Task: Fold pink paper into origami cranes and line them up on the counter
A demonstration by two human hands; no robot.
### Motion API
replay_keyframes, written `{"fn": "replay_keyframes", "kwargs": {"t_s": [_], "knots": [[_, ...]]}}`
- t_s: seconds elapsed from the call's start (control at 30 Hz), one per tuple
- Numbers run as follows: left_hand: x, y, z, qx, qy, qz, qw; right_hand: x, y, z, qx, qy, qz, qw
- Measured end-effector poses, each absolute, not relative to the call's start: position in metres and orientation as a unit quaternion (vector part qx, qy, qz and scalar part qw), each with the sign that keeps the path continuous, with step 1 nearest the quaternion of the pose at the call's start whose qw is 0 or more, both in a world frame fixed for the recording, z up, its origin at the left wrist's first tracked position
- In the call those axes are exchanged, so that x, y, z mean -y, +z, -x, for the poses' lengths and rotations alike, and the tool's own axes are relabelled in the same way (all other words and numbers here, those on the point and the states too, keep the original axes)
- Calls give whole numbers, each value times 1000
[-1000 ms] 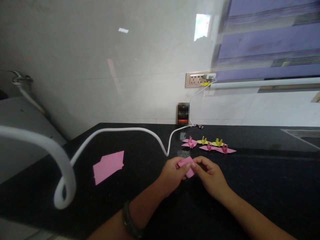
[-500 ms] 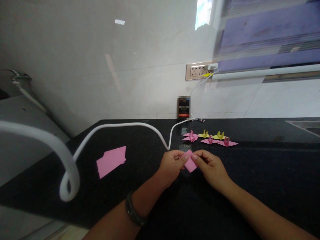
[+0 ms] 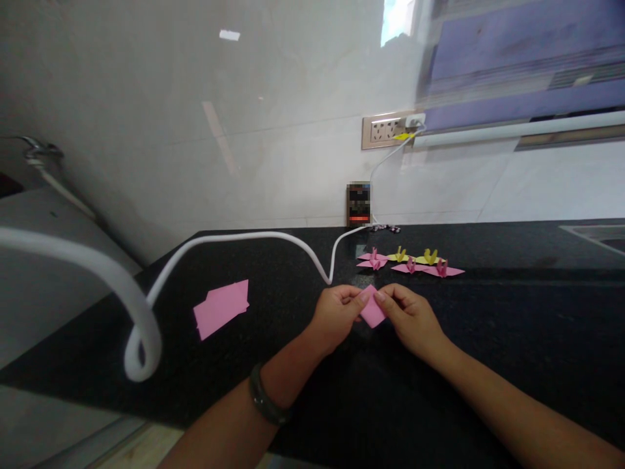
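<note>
A small folded square of pink origami paper (image 3: 374, 309) is held between my two hands, one corner pointing toward me. My left hand (image 3: 336, 316) pinches its left edge with the thumb on top. On the opposite edge, my right hand (image 3: 413, 319) grips it between thumb and curled fingers. Just beyond the hands stand several folded paper cranes: pink ones (image 3: 374, 261) and yellow ones (image 3: 430, 256). Off to the left lies a loose stack of flat pink paper sheets (image 3: 222, 309).
A thick white flexible stand arm (image 3: 234, 237) loops across the left of the black countertop (image 3: 293, 280). Against the tiled wall leans a phone-like device (image 3: 359, 205), its screen pixelated. A wall socket (image 3: 385, 130) has a plugged-in cable. A sink edge (image 3: 596, 234) shows at far right.
The view has tilted slightly, so the counter items sit a little higher. Both hands keep their hold on the folded pink paper, with barely any finger movement.
</note>
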State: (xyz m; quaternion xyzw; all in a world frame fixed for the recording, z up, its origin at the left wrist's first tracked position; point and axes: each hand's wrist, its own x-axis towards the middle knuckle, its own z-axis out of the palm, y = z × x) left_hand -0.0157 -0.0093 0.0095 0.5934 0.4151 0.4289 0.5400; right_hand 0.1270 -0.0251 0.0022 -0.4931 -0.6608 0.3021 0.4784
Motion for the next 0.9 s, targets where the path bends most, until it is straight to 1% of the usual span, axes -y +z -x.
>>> {"fn": "replay_keyframes", "kwargs": {"t_s": [0.37,0.63,0.9], "knots": [[12,15,16,-424,395,-619,530,26,5,-127,661,287,496,484],[11,11,15,-425,388,-643,506,26,5,-126,667,308,486,474],[11,8,16,-428,382,-653,494,27,6,-126,683,279,489,466]]}}
